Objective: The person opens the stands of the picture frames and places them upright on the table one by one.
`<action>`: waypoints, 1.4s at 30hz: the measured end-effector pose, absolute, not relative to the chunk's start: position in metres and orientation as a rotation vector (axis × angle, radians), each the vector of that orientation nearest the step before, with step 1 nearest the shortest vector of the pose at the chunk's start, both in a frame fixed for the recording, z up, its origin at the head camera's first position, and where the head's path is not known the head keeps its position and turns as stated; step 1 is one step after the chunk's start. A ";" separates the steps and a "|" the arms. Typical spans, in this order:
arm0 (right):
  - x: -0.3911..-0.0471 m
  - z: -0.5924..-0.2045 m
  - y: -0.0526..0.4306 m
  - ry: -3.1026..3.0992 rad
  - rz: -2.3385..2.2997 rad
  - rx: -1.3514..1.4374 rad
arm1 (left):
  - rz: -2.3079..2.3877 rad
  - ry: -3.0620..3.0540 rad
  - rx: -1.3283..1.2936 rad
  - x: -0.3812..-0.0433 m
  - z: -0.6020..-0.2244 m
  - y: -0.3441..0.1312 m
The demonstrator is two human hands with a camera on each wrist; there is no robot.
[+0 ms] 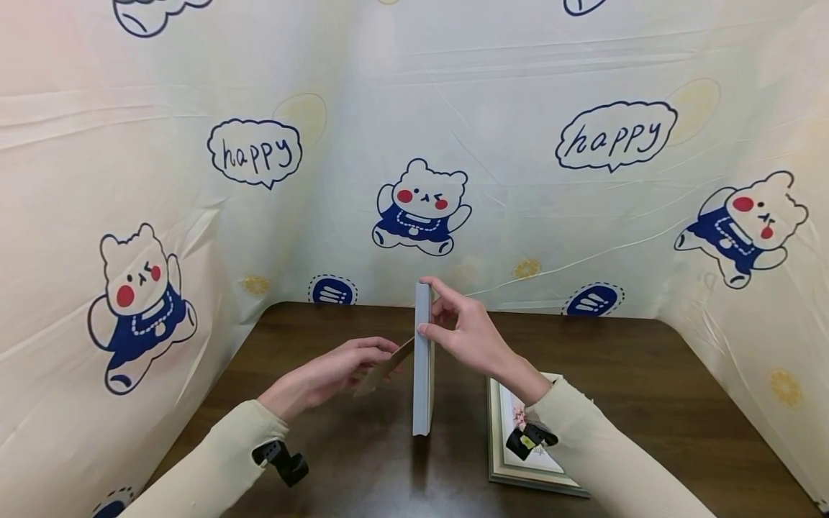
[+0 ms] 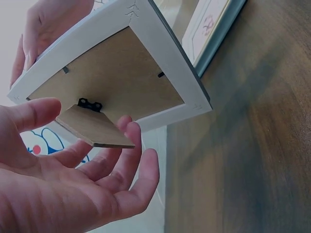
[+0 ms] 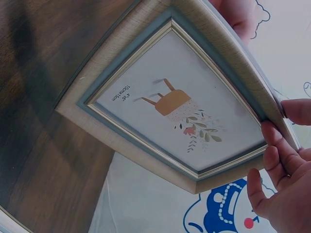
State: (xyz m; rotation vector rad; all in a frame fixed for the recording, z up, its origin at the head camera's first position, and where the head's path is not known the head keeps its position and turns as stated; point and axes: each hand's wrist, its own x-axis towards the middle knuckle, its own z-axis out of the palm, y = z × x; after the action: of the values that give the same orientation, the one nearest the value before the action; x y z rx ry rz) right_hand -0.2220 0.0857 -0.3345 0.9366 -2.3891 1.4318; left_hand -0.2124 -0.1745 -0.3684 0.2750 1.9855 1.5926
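My right hand (image 1: 469, 338) grasped the photo frame (image 1: 422, 374) by its edge, thumb on one side and fingers on the other. I had it upright before me at the middle of the brown wooden table (image 1: 350, 460) — whether its lower edge touched the wood I could not tell. Its front, with a flower print (image 3: 184, 104) marked 10cmx15cm, faced right; its brown backing board (image 2: 116, 63) faced left, the stand (image 2: 95, 127) swung out. My left hand (image 1: 330, 374) was loose, fingers relaxed beneath that stand and thumb apart, clamping nothing. Near my right forearm, another photo frame (image 1: 496, 464) lay flat, pink flowers showing in it.
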 end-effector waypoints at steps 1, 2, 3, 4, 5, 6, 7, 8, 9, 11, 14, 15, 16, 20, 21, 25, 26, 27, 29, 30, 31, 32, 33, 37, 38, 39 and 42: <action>-0.222 -0.335 0.086 -2.389 1.433 0.938 | 1.593 1.987 0.271 -0.212 -0.369 -0.175; -0.222 -0.335 0.085 -2.387 1.434 0.940 | 1.591 1.992 0.271 -0.212 -0.368 -0.175; -0.222 -0.335 0.085 -2.387 1.436 0.938 | 1.590 2.002 0.263 -0.211 -0.368 -0.174; -0.222 -0.335 0.085 -2.389 1.436 0.938 | 1.588 2.016 0.256 -0.210 -0.368 -0.173; -0.222 -0.335 0.085 -2.389 1.438 0.940 | 1.588 2.031 0.246 -0.210 -0.367 -0.172; -0.222 -0.334 0.086 -2.391 1.438 0.941 | 1.587 2.048 0.235 -0.209 -0.367 -0.171; -0.222 -0.334 0.086 -2.394 1.437 0.940 | 1.585 2.074 0.223 -0.208 -0.366 -0.170; -0.222 -0.335 0.086 -2.399 1.435 0.938 | 1.587 2.099 0.217 -0.207 -0.366 -0.169; -0.222 -0.335 0.086 -2.405 1.434 0.935 | 1.589 2.131 0.214 -0.206 -0.365 -0.168; -0.222 -0.335 0.086 -2.411 1.430 0.932 | 1.585 2.214 0.227 -0.204 -0.363 -0.166; -0.222 -0.335 0.086 -2.416 1.431 0.928 | 1.521 2.452 0.304 -0.198 -0.359 -0.162; -0.222 -0.335 0.086 -2.415 1.434 0.929 | 1.482 2.552 0.331 -0.195 -0.357 -0.159; -0.222 -0.336 0.086 -2.414 1.436 0.929 | 1.439 2.652 0.364 -0.193 -0.356 -0.157; -0.223 -0.337 0.086 -2.412 1.440 0.935 | 1.297 2.941 0.478 -0.180 -0.349 -0.145; -0.223 -0.337 0.086 -2.411 1.440 0.935 | 1.280 2.970 0.496 -0.177 -0.347 -0.142; -0.223 -0.337 0.086 -2.409 1.438 0.936 | 1.218 2.985 0.559 -0.162 -0.341 -0.131; -0.223 -0.337 0.086 -2.408 1.437 0.939 | 1.203 2.977 0.569 -0.158 -0.340 -0.128; -0.223 -0.337 0.086 -2.406 1.437 0.940 | 1.186 2.971 0.577 -0.155 -0.340 -0.126; -0.223 -0.338 0.087 -2.406 1.434 0.940 | 1.155 2.958 0.598 -0.148 -0.339 -0.122; -0.223 -0.338 0.087 -2.406 1.434 0.940 | 1.140 2.958 0.611 -0.145 -0.339 -0.120; -0.223 -0.338 0.087 -2.404 1.434 0.942 | 1.126 2.958 0.628 -0.142 -0.339 -0.119; -0.223 -0.338 0.087 -2.402 1.433 0.945 | 1.109 2.957 0.643 -0.139 -0.340 -0.117; -0.223 -0.338 0.088 -2.399 1.433 0.948 | 1.087 2.962 0.659 -0.137 -0.340 -0.116; -0.224 -0.335 0.088 -2.379 1.423 0.963 | 1.027 2.991 0.703 -0.128 -0.345 -0.111; -0.224 -0.334 0.088 -2.373 1.421 0.966 | 1.018 2.999 0.708 -0.126 -0.346 -0.110; -0.224 -0.334 0.088 -2.370 1.419 0.966 | 1.008 3.011 0.717 -0.125 -0.348 -0.109; -0.224 -0.333 0.088 -2.367 1.421 0.960 | 1.000 3.033 0.739 -0.120 -0.353 -0.106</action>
State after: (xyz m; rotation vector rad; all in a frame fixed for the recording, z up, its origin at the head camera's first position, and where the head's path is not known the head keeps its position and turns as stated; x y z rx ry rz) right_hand -0.2237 0.0880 -0.3326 0.9600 -2.3673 1.4210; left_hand -0.1197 -0.1064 -0.3530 0.7385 3.0330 0.9997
